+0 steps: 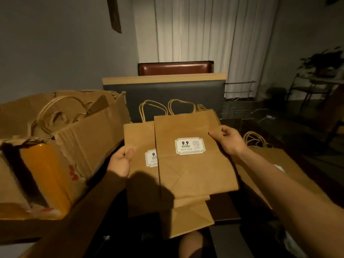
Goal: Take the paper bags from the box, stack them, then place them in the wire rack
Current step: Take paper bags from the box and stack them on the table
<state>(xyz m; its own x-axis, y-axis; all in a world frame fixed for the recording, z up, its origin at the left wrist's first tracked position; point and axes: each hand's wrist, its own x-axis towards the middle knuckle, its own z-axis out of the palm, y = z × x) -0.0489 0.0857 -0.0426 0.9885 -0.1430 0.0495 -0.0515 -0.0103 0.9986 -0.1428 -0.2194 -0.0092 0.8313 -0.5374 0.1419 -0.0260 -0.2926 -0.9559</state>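
Single view only, worn at head height, facing forward and down across a dark table (229,207). It sits close over the person's hands, which fill the near centre. A cardboard box (89,138) occupies the left; curtain (195,30) and chair (176,67) lie far beyond.

The cardboard box (78,127) (bags inside) sits left; flat paper bags (193,164) overlap centre; the wire rack (240,101) stands behind right.

Both hands, left (122,161) and right (229,140), pinch closed, arms outstretched.
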